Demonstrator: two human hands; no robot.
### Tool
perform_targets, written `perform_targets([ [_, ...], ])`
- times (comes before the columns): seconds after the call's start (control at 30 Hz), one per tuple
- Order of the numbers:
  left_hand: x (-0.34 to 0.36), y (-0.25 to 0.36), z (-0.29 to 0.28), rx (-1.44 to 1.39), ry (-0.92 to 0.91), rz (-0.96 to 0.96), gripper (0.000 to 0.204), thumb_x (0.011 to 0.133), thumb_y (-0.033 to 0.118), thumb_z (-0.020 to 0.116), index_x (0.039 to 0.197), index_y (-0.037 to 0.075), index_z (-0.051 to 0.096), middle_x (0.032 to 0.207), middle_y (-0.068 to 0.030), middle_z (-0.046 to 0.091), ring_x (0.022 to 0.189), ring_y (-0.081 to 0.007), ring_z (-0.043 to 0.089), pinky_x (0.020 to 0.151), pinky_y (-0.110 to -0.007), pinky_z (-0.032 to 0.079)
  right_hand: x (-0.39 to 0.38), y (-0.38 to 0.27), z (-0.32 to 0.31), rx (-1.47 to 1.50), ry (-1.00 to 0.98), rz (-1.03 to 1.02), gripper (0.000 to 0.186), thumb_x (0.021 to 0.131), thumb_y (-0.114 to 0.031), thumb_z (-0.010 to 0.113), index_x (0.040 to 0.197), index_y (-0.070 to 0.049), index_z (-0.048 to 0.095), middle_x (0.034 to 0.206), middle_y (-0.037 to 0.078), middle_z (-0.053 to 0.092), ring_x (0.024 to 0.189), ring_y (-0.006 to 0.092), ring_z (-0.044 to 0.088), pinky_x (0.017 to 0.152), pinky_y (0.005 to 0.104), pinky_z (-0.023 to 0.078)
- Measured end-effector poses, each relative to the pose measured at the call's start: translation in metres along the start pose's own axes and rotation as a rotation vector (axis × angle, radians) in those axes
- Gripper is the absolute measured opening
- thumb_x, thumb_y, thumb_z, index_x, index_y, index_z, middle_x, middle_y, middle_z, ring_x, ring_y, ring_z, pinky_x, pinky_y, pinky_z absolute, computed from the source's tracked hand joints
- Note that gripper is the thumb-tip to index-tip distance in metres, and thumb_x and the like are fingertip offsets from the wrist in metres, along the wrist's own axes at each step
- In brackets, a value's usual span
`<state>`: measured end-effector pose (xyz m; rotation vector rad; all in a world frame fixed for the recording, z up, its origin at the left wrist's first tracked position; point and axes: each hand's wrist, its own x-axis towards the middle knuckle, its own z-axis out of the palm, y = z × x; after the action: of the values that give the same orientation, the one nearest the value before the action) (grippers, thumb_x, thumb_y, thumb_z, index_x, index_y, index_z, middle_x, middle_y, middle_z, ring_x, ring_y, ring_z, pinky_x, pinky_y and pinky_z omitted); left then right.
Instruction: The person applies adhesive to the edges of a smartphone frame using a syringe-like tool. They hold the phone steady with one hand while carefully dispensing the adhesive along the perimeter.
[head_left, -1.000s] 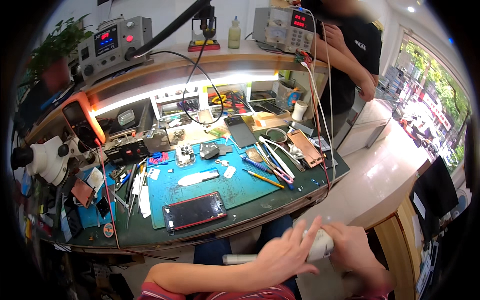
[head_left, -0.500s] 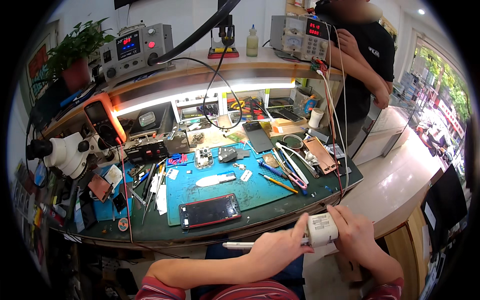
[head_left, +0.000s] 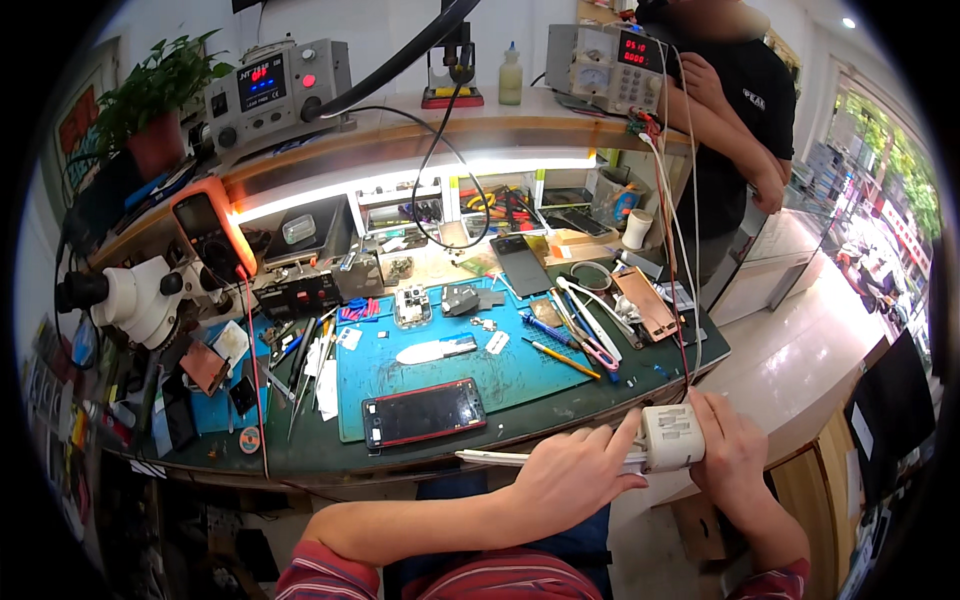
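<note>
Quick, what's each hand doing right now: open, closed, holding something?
Left hand: closed on a slim white object.
Right hand: holding a white slotted block.

1. On the grey station (head_left: 328,72) at far left, a dark display (head_left: 261,86) showed bright red letters above small blue marks; pale lettering was printed around it on the panel.
2. The power supply (head_left: 597,68) at far right showed two rows of red digits, one above the other.
3. White capital letters stood on the chest of the black shirt (head_left: 745,130) at far right.
4. Pale characters ran down a red sign (head_left: 905,236) outdoors at right, too small to read.
</note>
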<state>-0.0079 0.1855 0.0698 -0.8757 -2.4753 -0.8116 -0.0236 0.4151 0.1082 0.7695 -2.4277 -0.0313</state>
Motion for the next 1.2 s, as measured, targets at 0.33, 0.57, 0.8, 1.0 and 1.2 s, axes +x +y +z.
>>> perform_targets([
  [0.33, -0.005, 0.004, -0.003, -0.113, -0.224, -0.117, 0.035, 0.097, 0.039, 0.061, 0.098, 0.004, 0.055, 0.078, -0.0146, 0.067, 0.069, -0.0364, 0.067, 0.060, -0.043, 0.054, 0.002, -0.005, 0.004, 0.110, -0.061, -0.056, 0.056, 0.065, 0.000, 0.066, 0.120, 0.001, 0.065, 0.108, 0.013, 0.064, 0.074, 0.0301, 0.064, 0.064, 0.0381, 0.051],
  [0.57, 0.006, -0.003, -0.024, -0.422, -0.386, -0.301, 0.094, 0.079, 0.055, 0.077, 0.139, -0.008, 0.044, 0.121, -0.0296, 0.057, 0.101, -0.0420, 0.064, 0.085, -0.043, 0.055, 0.015, -0.010, -0.004, 0.093, -0.070, -0.195, 0.050, 0.070, -0.002, 0.064, 0.120, 0.001, 0.066, 0.115, 0.011, 0.062, 0.075, 0.0223, 0.065, 0.064, 0.0339, 0.052],
  [0.8, 0.018, -0.026, -0.030, -0.604, -0.503, -0.402, 0.078, 0.079, 0.042, 0.081, 0.130, -0.009, 0.050, 0.119, -0.0276, 0.061, 0.112, -0.0404, 0.060, 0.097, -0.043, 0.049, 0.040, -0.008, -0.023, 0.363, -0.308, -0.358, 0.067, 0.077, -0.006, 0.066, 0.143, -0.008, 0.051, 0.119, 0.012, 0.054, 0.079, 0.0236, 0.063, 0.066, 0.0357, 0.053],
  [1.0, 0.005, -0.039, -0.041, -0.696, -0.469, -0.551, 0.081, 0.081, 0.042, 0.081, 0.137, -0.005, 0.047, 0.120, -0.0254, 0.061, 0.113, -0.0353, 0.060, 0.097, -0.039, 0.048, 0.050, 0.011, -0.064, 0.837, -0.232, -0.243, 0.054, 0.072, -0.005, 0.070, 0.123, -0.005, 0.051, 0.112, 0.013, 0.052, 0.087, 0.0288, 0.058, 0.072, 0.0388, 0.051],
  [1.2, -0.039, -0.043, -0.083, -1.348, -0.568, -0.842, 0.071, 0.094, 0.031, 0.071, 0.149, 0.003, 0.036, 0.092, -0.0062, 0.059, 0.062, -0.0070, 0.050, 0.049, -0.022, 0.040, 0.101, 0.031, 0.008, 0.571, -0.187, 0.211, 0.035, 0.086, -0.008, 0.060, 0.118, -0.003, 0.049, 0.109, 0.021, 0.052, 0.096, 0.0350, 0.060, 0.084, 0.0431, 0.048],
])
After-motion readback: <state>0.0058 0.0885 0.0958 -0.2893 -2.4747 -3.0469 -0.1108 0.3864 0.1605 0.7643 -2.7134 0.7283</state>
